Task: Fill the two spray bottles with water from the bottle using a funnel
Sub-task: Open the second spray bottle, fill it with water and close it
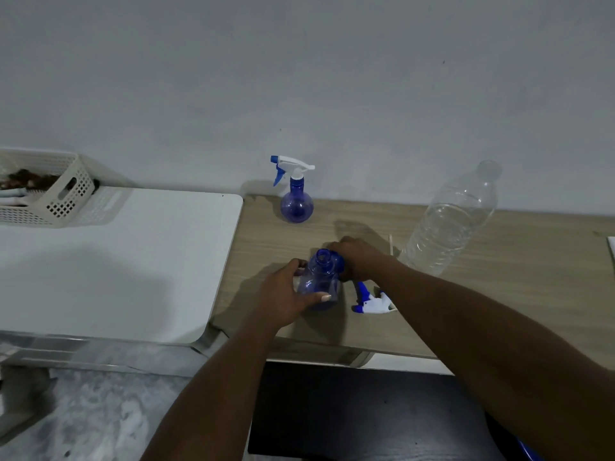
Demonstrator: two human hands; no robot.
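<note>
A blue spray bottle (pixel 318 283) with its neck uncapped stands on the wooden table (pixel 519 281). My left hand (pixel 283 301) is wrapped around its body. My right hand (pixel 357 259) is just behind and to the right of the neck, closed on a small blue piece (pixel 338 260) that looks like the funnel and is mostly hidden. The removed white-and-blue spray head (pixel 371 303) lies on the table under my right forearm. A second blue spray bottle (pixel 296 202), with its trigger head on, stands near the wall. The clear water bottle (pixel 454 221), partly filled, stands at the right.
A white tabletop (pixel 116 261) adjoins the wooden one on the left and carries a white lattice basket (pixel 63 197) at its back corner. A thin white tube (pixel 391 244) lies beside the water bottle. A dark seat (pixel 366 414) is below the table's front edge.
</note>
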